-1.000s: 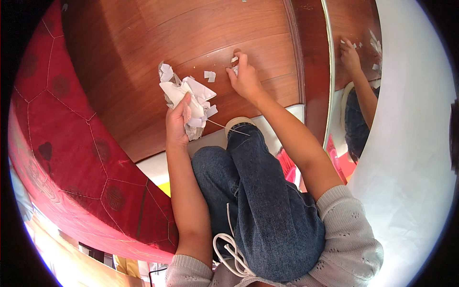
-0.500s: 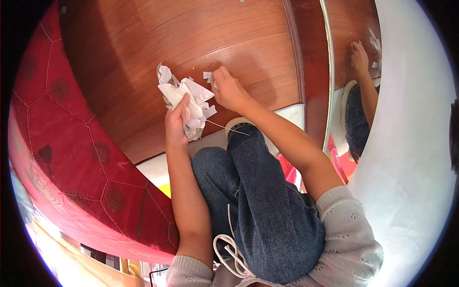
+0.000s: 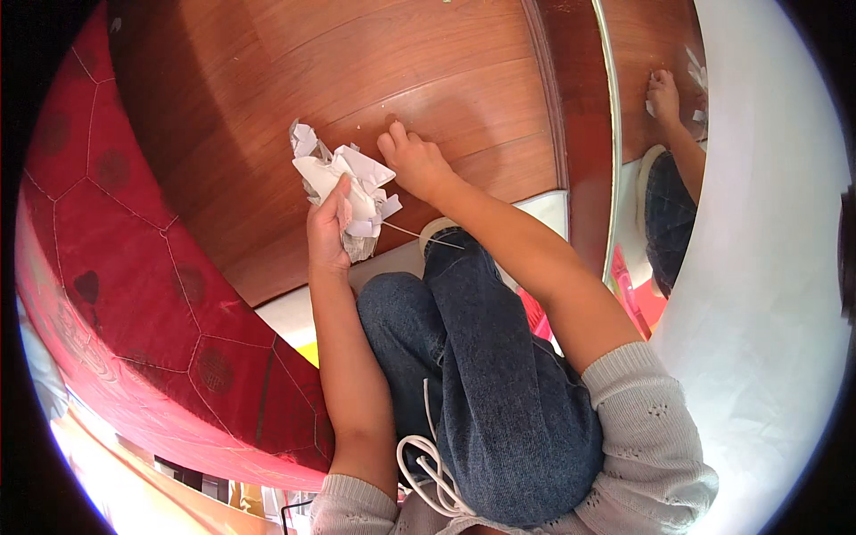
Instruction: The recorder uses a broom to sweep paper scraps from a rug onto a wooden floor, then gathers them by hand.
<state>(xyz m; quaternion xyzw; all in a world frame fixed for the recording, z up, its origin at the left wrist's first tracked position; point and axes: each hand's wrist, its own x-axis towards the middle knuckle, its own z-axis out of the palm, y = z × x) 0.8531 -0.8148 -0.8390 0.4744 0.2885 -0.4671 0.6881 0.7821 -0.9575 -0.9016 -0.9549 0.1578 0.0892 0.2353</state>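
A bundle of crumpled white paper scraps and clear plastic (image 3: 357, 183) is clasped in my left hand (image 3: 332, 227), thumb pressed across its front. A thin pale stick or cord (image 3: 401, 230) juts from its lower right side. Just right of the bundle, my right hand (image 3: 417, 162) is low over the wooden floor (image 3: 428, 53) with its fingers curled. The hand itself hides what is in those fingers, but its reflection in the mirror (image 3: 637, 85) shows a white paper scrap at the fingertips.
Along the left runs a bed edge or cushion in quilted red cloth (image 3: 116, 259). The mirror stands on the right behind a dark wooden frame (image 3: 584, 107), beside a large white surface (image 3: 767, 250). Pink plastic things (image 3: 629, 290) lie near my right arm. Tiny crumbs dot the floor.
My right hand has turned over and its fingers now reach slightly farther left. The white scraps that showed at its fingertips are hidden behind it. My left hand has hardly moved.
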